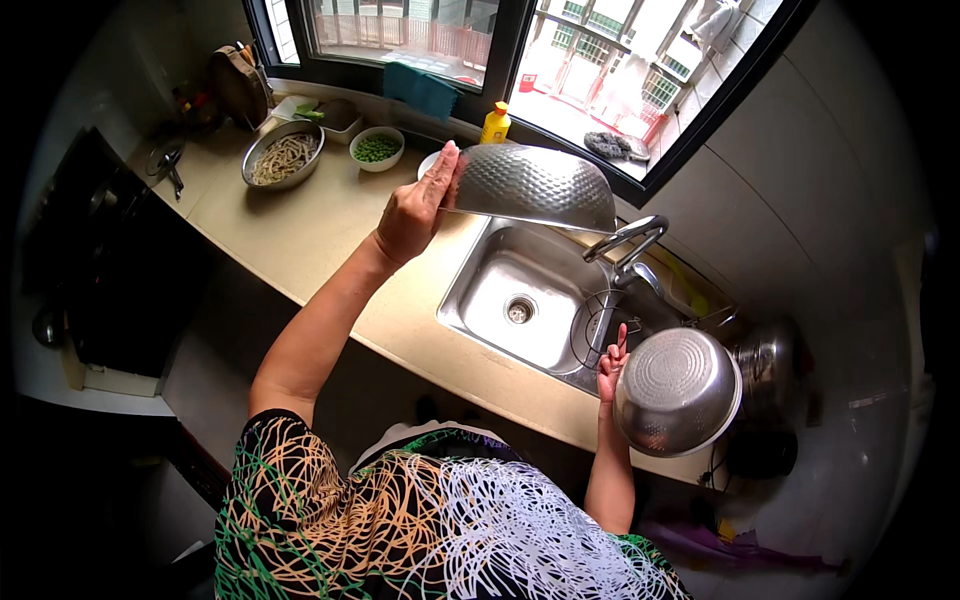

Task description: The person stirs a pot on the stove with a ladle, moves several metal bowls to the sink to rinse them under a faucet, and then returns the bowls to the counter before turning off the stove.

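Observation:
My left hand [414,210] grips the edge of a dimpled metal basin [536,184], raised and tilted at the far side of the stainless-steel sink [531,289]. The basin's outer wall faces up. My right hand [613,367] is at the sink's right, against the wall of a perforated metal colander [673,390]. The colander is tilted bottom-up and overlaps part of that hand, and the thumb is hidden. Its fingers stretch forward and stand partly apart. Between the hands, the bare sink bottom and drain show. A chrome faucet [626,236] curves over the sink's far right corner.
On the counter [330,232] stand a metal bowl of pale strips [283,156], a white bowl of green peas [377,148] and a yellow bottle [495,124]. A wire rack [589,330] overlaps the sink's right edge. A metal pot [772,367] is at the right.

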### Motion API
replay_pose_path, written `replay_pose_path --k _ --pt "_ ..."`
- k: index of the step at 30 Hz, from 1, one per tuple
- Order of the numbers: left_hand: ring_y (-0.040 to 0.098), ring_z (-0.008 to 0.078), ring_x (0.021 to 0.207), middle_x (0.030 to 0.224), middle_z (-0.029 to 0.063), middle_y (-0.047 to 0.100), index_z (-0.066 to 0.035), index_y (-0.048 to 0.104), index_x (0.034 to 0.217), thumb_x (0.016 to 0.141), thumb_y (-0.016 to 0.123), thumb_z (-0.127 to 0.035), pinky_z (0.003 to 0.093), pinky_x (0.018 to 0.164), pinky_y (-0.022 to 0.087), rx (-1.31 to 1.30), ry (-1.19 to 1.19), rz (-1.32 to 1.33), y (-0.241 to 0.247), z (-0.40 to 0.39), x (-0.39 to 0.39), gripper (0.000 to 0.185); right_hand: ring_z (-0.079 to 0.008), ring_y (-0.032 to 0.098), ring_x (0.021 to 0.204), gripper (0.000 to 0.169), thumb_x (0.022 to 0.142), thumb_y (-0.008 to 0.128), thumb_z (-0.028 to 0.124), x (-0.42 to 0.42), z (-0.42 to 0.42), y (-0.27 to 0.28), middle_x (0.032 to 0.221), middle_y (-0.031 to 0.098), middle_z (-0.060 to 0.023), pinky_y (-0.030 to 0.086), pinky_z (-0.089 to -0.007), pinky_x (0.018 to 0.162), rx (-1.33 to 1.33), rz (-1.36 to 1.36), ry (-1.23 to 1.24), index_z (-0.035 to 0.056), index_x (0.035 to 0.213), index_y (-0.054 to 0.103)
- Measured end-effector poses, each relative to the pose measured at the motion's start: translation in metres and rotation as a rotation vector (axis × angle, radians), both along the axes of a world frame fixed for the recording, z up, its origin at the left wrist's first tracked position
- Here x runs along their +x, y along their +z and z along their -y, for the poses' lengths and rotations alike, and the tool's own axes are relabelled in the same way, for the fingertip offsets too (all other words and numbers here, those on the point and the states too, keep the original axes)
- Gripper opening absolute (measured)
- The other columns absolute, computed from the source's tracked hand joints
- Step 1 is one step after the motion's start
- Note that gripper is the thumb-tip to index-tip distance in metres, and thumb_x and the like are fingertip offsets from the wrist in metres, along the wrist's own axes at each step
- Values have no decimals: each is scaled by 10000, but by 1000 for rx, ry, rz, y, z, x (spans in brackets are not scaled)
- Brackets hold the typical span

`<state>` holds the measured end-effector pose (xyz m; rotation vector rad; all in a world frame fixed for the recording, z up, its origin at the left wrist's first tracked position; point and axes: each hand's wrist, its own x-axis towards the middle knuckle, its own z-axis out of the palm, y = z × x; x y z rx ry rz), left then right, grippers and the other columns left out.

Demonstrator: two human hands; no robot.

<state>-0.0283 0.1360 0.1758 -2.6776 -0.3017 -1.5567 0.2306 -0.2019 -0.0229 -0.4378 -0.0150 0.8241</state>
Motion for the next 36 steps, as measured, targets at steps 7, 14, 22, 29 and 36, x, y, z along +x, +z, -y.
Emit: replay_pose_path --k 7,14,22,29,36 --pt "574 323 916 1150 262 465 106 400 1175 782 521 21 315 674 515 -22 -4 -16 10 8 -2 420 -146 452 681 418 787 532 316 -17 15 22 1180 480 -63 331 -194 479 35 -60 90 93 1136 476" --pt "572 330 918 1134 261 479 119 396 1168 780 516 47 321 677 513 -23 46 -19 -6 9 -13 413 -211 510 724 644 689 531 570 -26 14 19 1204 437 -172 371 -254 516 69 -58 119 111 1137 474" --pt "585 321 888 1103 257 502 114 413 1156 772 532 43 318 648 518 -38 175 -12 -40 1 -50 409 -246 482 775 783 593 574 633 -50 -33 13 1246 366 -206 397 -285 611 66 -69 226 139 1186 440" --pt "581 313 903 1111 247 503 90 423 1163 787 525 32 323 683 513 -74 188 -26 -43 13 -59 393 -230 479 787 823 577 553 672 -77 -20 55 1253 378 -180 390 -281 605 75 -54 199 135 1191 435" --pt "585 295 910 1093 209 533 75 418 1181 790 509 50 317 718 506 -32 225 4 -10 -5 -70 403 -153 460 716 494 780 506 433 -35 -51 14 1256 413 -73 362 -238 556 -21 -48 314 108 1150 462"
